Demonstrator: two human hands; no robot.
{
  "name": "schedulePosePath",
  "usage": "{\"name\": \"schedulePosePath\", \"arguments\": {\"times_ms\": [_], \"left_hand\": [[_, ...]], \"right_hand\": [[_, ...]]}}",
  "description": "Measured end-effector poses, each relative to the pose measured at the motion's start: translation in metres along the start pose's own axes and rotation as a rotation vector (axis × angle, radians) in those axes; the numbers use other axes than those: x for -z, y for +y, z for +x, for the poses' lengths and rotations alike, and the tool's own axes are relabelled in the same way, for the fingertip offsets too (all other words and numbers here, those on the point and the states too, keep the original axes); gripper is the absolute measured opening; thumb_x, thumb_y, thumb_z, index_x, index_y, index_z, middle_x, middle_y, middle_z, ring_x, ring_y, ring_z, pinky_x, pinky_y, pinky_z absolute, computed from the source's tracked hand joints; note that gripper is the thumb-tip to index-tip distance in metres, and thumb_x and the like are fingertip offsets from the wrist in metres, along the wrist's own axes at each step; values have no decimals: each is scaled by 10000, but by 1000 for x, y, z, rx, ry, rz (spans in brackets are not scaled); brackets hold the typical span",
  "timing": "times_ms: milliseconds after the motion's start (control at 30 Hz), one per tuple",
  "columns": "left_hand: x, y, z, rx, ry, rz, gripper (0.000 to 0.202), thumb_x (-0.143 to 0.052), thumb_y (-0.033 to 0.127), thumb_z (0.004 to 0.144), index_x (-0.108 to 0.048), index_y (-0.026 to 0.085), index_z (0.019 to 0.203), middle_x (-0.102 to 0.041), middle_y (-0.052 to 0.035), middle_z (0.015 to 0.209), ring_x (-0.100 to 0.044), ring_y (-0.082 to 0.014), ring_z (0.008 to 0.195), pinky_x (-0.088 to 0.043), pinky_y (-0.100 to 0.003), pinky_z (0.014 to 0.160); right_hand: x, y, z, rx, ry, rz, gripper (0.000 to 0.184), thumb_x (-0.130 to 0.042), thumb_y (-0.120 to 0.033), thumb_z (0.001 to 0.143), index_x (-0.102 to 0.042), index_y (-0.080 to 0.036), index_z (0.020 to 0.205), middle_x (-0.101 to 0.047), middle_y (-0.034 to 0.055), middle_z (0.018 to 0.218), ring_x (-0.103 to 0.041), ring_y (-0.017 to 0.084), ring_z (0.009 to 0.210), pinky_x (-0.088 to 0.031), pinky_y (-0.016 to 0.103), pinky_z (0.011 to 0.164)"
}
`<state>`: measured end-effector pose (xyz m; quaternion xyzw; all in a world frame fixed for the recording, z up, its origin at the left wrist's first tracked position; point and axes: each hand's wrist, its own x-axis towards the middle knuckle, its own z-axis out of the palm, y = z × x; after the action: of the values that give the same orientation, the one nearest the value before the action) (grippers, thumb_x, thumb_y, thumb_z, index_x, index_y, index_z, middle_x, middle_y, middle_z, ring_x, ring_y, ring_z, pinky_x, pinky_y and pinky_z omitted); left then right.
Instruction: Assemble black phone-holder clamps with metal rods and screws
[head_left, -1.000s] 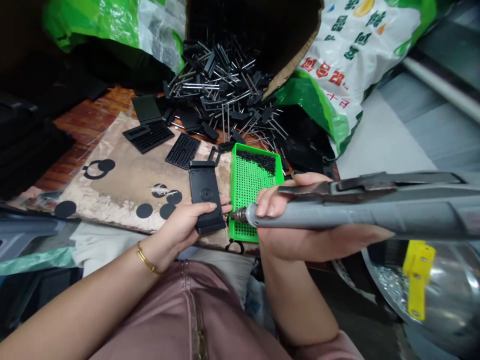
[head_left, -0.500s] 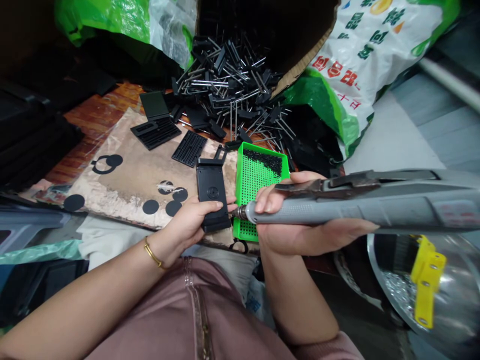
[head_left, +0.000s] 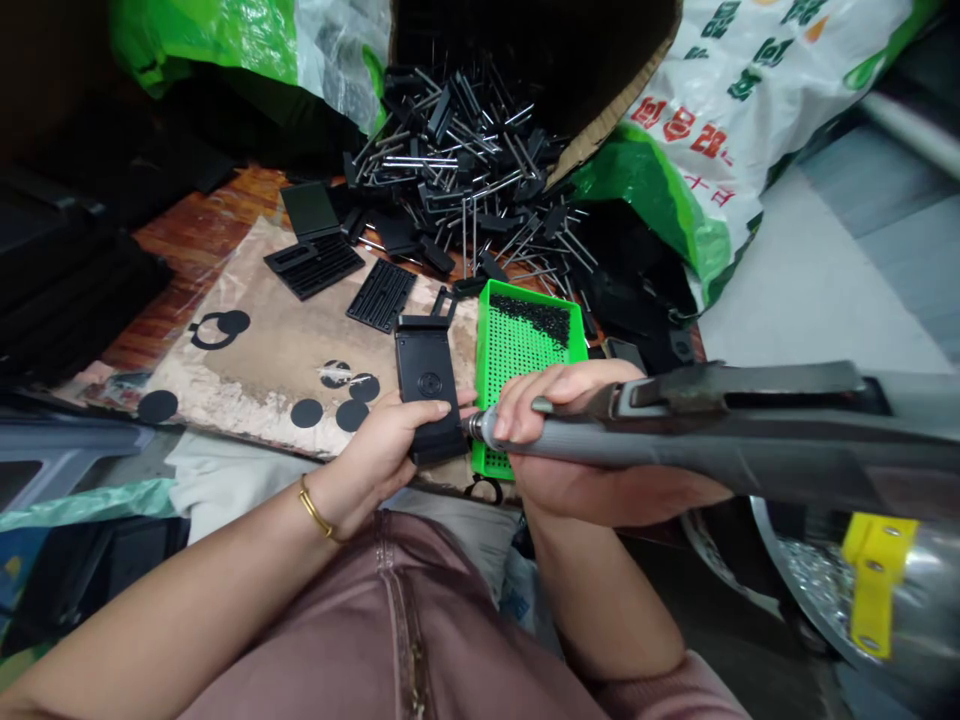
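Note:
My left hand [head_left: 382, 440] grips a black plastic phone-holder body [head_left: 427, 385] from below, with the thumb across its lower part. My right hand [head_left: 559, 450] is wrapped around a grey electric screwdriver [head_left: 675, 440], whose metal tip [head_left: 476, 426] sits at the holder's right edge. Just behind the holder lies a green perforated tray [head_left: 525, 350], partly hidden by my right hand. Small black screws [head_left: 531, 317] line its far end.
A heap of black parts with metal rods [head_left: 465, 170] spills from a cardboard box [head_left: 600, 120]. Black grille plates [head_left: 381, 295] lie on a stained board [head_left: 247, 385]. Woven bags [head_left: 750, 90] stand behind, and a yellow part [head_left: 874, 585] sits in a steel bowl.
My right hand has shifted its fingers further over the screwdriver, and the tool's body sits slightly lower. The tip stays at the holder's edge. The view has drifted a little.

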<state>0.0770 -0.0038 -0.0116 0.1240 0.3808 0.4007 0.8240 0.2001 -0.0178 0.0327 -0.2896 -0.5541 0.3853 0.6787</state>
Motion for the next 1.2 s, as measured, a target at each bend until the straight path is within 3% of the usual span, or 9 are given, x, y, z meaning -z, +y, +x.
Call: {"name": "schedulePosePath", "arguments": {"times_ms": [100, 200, 300, 433, 633, 867, 1200], "left_hand": [[0, 0, 0, -13, -30, 7, 127, -606, 34, 650, -698, 61, 733, -704, -75, 629, -641, -151, 536, -528, -237, 581], [3, 0, 1, -1, -52, 6, 154, -615, 36, 661, -708, 65, 780, -730, -94, 746, -677, -169, 638, -551, -252, 650], [6, 1, 3, 29, -39, 18, 194, -612, 42, 686, -709, 78, 850, -734, -118, 906, -699, -216, 775, -572, -317, 731], [9, 1, 6, 45, -44, 38, 169, -599, 66, 725, -700, 75, 860, -722, -143, 949, -693, -242, 852, -574, -358, 769], [9, 2, 7, 61, -8, 34, 170, -589, 51, 731, -695, 80, 861, -726, -115, 859, -696, -195, 733, -591, -315, 696], [8, 2, 4, 45, 0, 46, 151, -585, 54, 739, -696, 82, 837, -721, -110, 869, -688, -189, 747, -590, -341, 733], [11, 2, 6, 78, -25, 42, 162, -567, 84, 775, -690, 81, 880, -711, -114, 896, -684, -195, 761, -582, -335, 727]], "right_hand": [[-3, 4, -2, 12, 36, -7, 475, -539, -716, 713, -665, -276, 839, -551, -30, 515, -523, 168, 414, -439, 307, 409], [-1, 0, -1, 4, 90, -3, 524, -539, -729, 705, -669, -277, 936, -544, -37, 514, -500, 162, 404, -444, 311, 417], [12, -14, 4, 39, 131, -71, 544, -539, -719, 709, -653, -268, 991, -553, -28, 535, -510, 171, 417, -448, 317, 413], [31, -25, 3, 108, 225, -277, 524, -495, -740, 717, -621, -278, 931, -509, -34, 515, -477, 163, 380, -414, 305, 374], [39, 3, -12, 142, 373, -515, 571, -285, -757, 792, -562, -273, 915, -399, -42, 505, -430, 157, 361, -371, 300, 359], [42, 19, -9, 159, 380, -357, 485, -338, -653, 828, -577, -241, 917, -457, -28, 505, -436, 157, 368, -330, 283, 333], [44, 21, -8, 136, 370, -338, 521, -334, -690, 805, -581, -242, 901, -469, -42, 482, -440, 148, 347, -337, 276, 328]]}}
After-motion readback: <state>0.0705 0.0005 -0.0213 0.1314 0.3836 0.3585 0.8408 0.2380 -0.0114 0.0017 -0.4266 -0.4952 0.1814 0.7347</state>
